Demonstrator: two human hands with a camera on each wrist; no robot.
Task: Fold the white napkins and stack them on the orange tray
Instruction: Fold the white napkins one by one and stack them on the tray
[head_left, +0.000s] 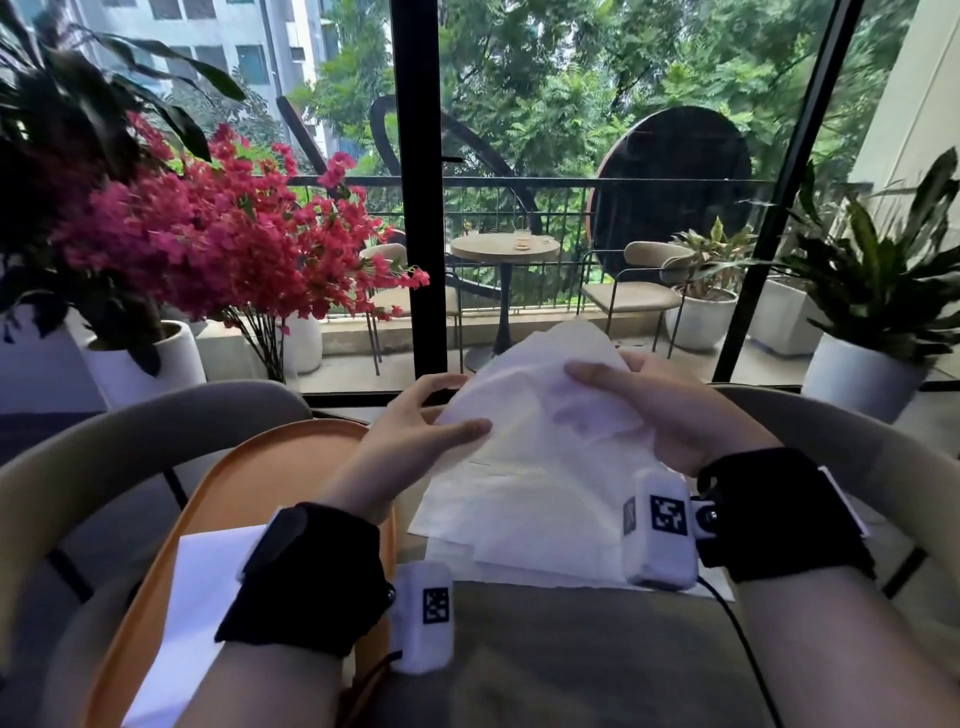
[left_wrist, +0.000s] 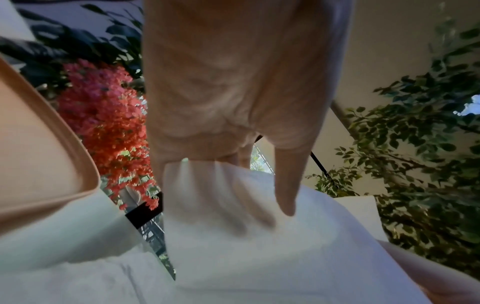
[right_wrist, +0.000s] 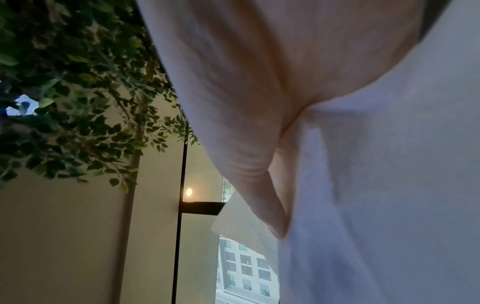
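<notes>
Two hands hold one napkin (head_left: 540, 415) up off the bench (head_left: 545, 649), right of the tray (head_left: 249, 478), which already carries a folded napkin (head_left: 202, 597); more loose napkins (head_left: 498, 514) lie under the raised one. The left hand (head_left: 410, 441) pinches its near-left edge, thumb on top; the right hand (head_left: 670, 410) grips the right side, thumb over the sheet. To fold well, I'd bring corners together squarely, keep the thin paper lightly taut, then crease it flat.
</notes>
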